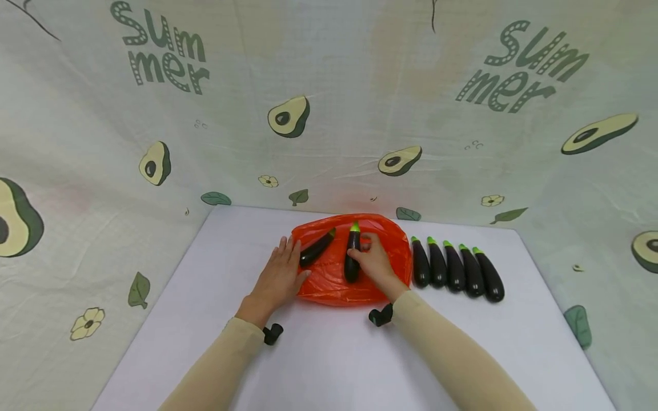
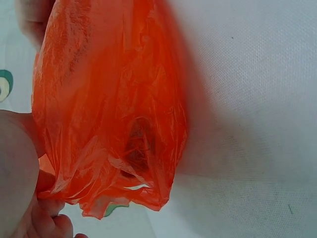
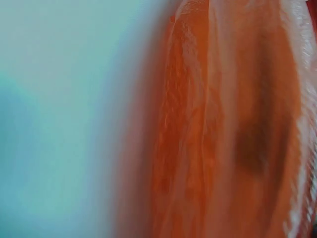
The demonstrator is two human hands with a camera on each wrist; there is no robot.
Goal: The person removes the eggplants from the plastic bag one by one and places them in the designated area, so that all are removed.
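Observation:
An orange-red plastic bag (image 1: 329, 288) lies on the table with its mouth spread wide. Inside it, toward the left, a dark eggplant (image 1: 317, 249) lies slanted. My right hand (image 1: 377, 262) grips a second eggplant (image 1: 352, 264) between thumb and fingers, over the bag's opening, its green stem end pointing away. At the bag's left rim my left hand (image 1: 277, 279) rests with fingers stretched out, the thumb lying toward the inside. In the left wrist view, a dark shape shows through the bag (image 2: 114, 89). Orange plastic, blurred, fills much of the right wrist view.
Several eggplants (image 1: 455, 271) stand in a row just right of the bag, green ends away from me. The white table (image 1: 329, 365) carries everything. Behind it hangs a pale cloth (image 1: 339, 68) printed with avocados and lettering.

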